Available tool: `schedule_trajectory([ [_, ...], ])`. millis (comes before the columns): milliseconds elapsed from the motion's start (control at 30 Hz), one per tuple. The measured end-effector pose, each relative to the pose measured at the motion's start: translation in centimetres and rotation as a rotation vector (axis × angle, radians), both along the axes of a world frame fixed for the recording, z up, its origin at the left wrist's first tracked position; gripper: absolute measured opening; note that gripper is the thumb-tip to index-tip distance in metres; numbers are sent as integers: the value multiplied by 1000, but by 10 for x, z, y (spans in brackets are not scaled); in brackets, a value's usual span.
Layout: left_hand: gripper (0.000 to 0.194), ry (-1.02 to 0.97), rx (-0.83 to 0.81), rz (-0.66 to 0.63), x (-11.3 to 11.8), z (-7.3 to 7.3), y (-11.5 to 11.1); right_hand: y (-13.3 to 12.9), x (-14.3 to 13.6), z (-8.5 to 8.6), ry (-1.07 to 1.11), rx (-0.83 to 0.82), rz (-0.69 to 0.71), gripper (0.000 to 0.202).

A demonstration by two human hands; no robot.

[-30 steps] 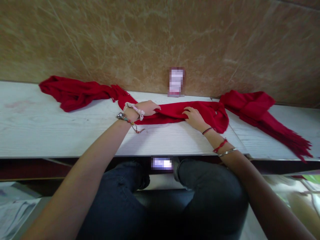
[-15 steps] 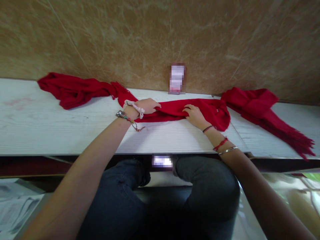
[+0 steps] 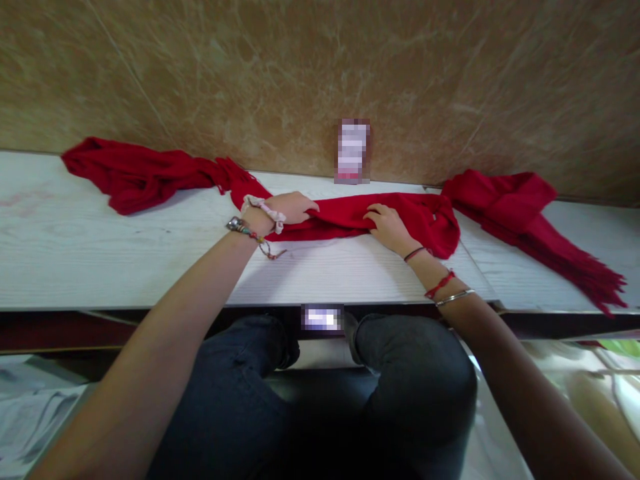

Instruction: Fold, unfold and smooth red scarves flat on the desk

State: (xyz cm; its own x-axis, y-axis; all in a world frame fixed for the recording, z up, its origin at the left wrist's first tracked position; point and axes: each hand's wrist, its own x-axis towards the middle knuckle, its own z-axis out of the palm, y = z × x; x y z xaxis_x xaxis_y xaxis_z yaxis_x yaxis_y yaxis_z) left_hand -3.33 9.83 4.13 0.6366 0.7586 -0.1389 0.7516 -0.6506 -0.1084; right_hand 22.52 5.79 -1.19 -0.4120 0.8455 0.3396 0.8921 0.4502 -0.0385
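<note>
Left hand (image 3: 293, 207) and right hand (image 3: 389, 227) both touch the middle red cloth (image 3: 345, 217), lying under and between them; whether either pinches it, cannot tell; step judged: arranging this length; next move likely calls for light, even finger pressure

Red cloth (image 3: 345, 215), creased; stretched sideways on white tabletop (image 3: 325, 273); right end bunched.
</note>
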Motion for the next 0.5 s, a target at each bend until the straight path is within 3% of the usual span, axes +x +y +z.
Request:
schedule_trajectory([
  [300,45,14,4,-7,-1,-2,2,-1,0,4,-1,-28,-14,34],
  [500,43,-10,3,-28,-2,-3,7,0,2,12,95,-32,91,33],
])
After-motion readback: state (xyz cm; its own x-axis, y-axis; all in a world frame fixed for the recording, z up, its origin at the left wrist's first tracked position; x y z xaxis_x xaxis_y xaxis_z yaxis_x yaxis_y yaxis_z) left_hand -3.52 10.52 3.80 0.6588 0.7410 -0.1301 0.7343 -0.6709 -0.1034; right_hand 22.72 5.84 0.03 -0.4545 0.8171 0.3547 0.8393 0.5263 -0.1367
